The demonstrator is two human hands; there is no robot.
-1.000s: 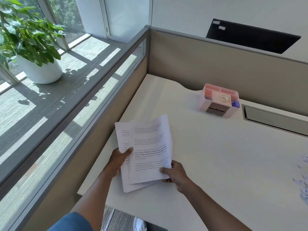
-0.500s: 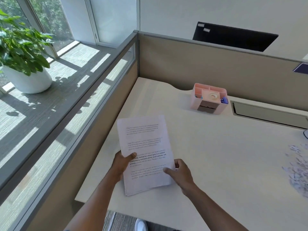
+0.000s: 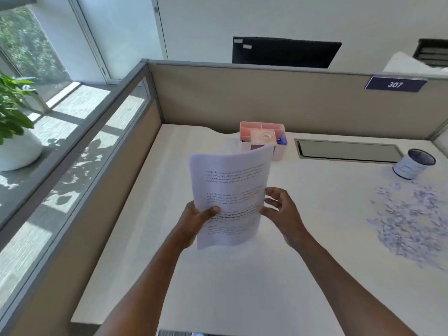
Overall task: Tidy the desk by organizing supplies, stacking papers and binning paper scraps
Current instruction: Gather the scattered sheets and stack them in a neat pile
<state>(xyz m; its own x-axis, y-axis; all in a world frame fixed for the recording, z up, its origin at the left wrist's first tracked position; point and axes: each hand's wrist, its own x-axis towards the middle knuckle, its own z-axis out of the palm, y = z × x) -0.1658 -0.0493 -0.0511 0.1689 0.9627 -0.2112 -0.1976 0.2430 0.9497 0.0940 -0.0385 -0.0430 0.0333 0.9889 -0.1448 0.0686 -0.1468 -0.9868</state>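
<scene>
A squared-up stack of printed papers [image 3: 230, 185] stands nearly upright above the white desk [image 3: 218, 287]. My left hand [image 3: 196, 220] grips its lower left edge, thumb across the front. My right hand [image 3: 282, 209] is at the right edge with fingers spread and relaxed, touching the sheets. A heap of small paper scraps [image 3: 412, 219] lies on the desk at the right. A pink desk organizer [image 3: 263, 137] with tape and clips sits at the back, partly behind the papers.
A small round bin [image 3: 413, 163] stands at the back right beside the scraps. A grey cable tray slot [image 3: 346, 151] runs along the back. Beige partitions [image 3: 266, 98] wall the desk behind and left. A potted plant [image 3: 14, 132] sits on the window ledge.
The papers went from lying fanned on the desk to a squared stack lifted upright. My right hand loosened from the bottom corner to the right edge. The view swung right, showing bin and scraps.
</scene>
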